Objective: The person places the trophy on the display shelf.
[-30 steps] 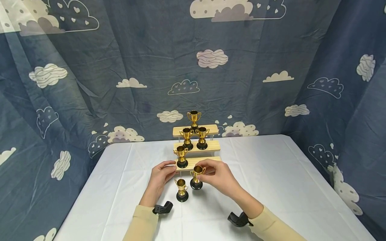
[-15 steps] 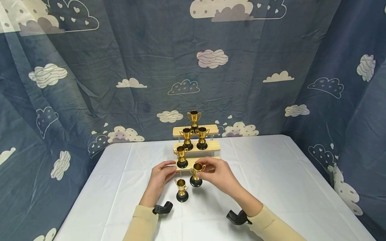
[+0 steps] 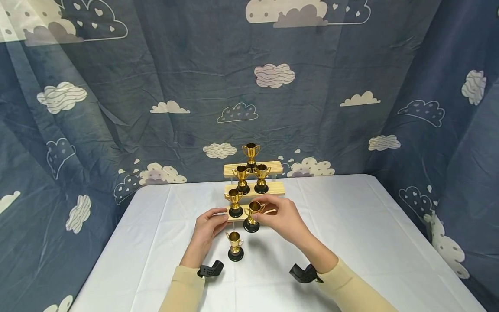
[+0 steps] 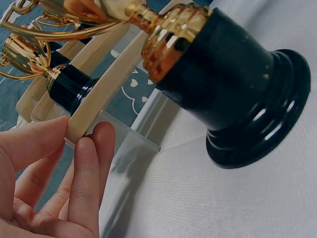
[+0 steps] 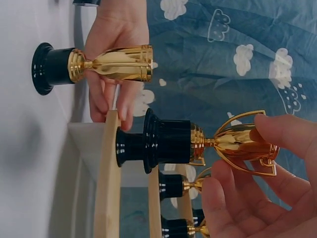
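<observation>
In the head view a three-tier wooden stand carries small gold trophy cups on black bases. My left hand pinches the left end of its lowest board between thumb and fingers. Beside that hand, a trophy stands on the lowest tier. My right hand holds another trophy upright by its gold cup, raised off the table in front of the lowest board. One more trophy stands on the table before the stand; its base looms large in the left wrist view.
Two trophies stand on the middle tier and one trophy on the top tier. The table has a white cloth. A blue curtain with cloud prints hangs behind and at both sides.
My right hand has lifted the trophy and carried it forward, closer to the lowest board. The left hand stays at the board's end, and the other trophies have not moved.
</observation>
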Action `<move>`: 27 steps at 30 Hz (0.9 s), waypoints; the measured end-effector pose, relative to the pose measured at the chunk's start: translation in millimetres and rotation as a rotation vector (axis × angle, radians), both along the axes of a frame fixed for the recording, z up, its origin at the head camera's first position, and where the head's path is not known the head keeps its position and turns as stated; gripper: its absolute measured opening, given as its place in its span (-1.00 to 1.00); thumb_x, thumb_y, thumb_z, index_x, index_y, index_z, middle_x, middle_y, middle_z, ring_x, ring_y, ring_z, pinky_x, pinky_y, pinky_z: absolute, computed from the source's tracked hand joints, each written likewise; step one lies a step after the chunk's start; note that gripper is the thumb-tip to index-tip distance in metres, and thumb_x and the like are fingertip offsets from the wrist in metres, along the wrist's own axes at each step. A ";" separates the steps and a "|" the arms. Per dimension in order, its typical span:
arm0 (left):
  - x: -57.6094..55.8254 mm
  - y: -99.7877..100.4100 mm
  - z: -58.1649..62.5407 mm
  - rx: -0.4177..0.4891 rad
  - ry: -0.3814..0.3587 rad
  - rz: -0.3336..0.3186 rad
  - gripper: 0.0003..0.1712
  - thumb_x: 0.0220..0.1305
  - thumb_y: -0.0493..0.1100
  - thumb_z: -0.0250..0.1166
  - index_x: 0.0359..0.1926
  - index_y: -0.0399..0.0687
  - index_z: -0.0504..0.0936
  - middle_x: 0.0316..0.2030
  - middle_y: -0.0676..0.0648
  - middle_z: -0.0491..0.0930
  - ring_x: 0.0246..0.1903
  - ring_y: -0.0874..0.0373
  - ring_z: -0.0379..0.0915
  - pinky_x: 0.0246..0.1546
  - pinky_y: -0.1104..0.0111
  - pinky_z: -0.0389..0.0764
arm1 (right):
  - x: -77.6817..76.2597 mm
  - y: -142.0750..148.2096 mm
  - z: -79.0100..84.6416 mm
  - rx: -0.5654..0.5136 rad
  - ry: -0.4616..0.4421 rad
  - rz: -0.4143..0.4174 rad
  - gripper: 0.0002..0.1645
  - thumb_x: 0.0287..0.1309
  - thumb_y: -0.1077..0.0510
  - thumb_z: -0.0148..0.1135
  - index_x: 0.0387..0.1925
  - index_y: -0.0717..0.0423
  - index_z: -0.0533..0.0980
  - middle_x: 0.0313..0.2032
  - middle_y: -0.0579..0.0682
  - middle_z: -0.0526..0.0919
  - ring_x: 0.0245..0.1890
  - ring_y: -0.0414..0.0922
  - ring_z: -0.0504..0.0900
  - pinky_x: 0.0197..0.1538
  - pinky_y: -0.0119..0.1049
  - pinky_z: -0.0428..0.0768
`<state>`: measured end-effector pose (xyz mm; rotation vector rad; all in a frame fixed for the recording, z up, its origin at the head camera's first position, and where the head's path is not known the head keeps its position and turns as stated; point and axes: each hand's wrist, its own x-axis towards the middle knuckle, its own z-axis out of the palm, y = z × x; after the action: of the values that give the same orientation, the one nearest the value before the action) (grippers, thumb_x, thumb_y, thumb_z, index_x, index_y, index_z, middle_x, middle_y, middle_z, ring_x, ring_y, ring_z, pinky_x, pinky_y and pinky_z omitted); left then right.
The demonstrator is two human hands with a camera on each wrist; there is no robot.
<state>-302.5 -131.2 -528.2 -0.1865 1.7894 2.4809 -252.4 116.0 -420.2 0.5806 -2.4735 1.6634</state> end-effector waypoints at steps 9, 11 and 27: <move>-1.3 0.5 -0.2 -0.012 -0.015 0.010 -0.57 0.15 -0.43 0.41 0.08 -0.38 0.63 0.07 -0.29 0.57 -0.23 0.04 0.70 -0.03 0.26 0.71 | -4.7 1.3 5.8 -0.001 0.009 -0.013 -0.59 0.06 0.12 0.55 -0.03 -0.24 0.67 -0.16 -0.22 0.72 -0.20 -0.06 0.72 -0.10 -0.18 0.74; -1.6 0.6 -0.4 -0.016 -0.016 0.011 -0.56 0.15 -0.43 0.41 0.09 -0.38 0.63 0.07 -0.29 0.57 -0.22 0.03 0.70 -0.03 0.27 0.71 | -6.1 1.4 6.6 0.003 0.003 -0.019 -0.60 0.07 0.12 0.55 -0.04 -0.25 0.67 -0.16 -0.23 0.72 -0.20 -0.06 0.72 -0.13 -0.21 0.74; -0.7 1.5 0.6 -0.044 -0.009 0.023 -0.60 0.16 -0.43 0.40 0.06 -0.36 0.65 0.01 -0.26 0.61 -0.20 0.02 0.70 -0.06 0.30 0.72 | -20.2 1.7 7.4 0.023 0.002 -0.076 -0.59 0.03 0.11 0.56 -0.03 -0.16 0.68 -0.20 -0.18 0.72 -0.26 -0.13 0.71 -0.21 -0.18 0.72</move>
<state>-303.2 -129.7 -527.5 -0.2222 1.8502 2.4526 -272.6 117.7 -412.7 0.4842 -2.4836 1.6088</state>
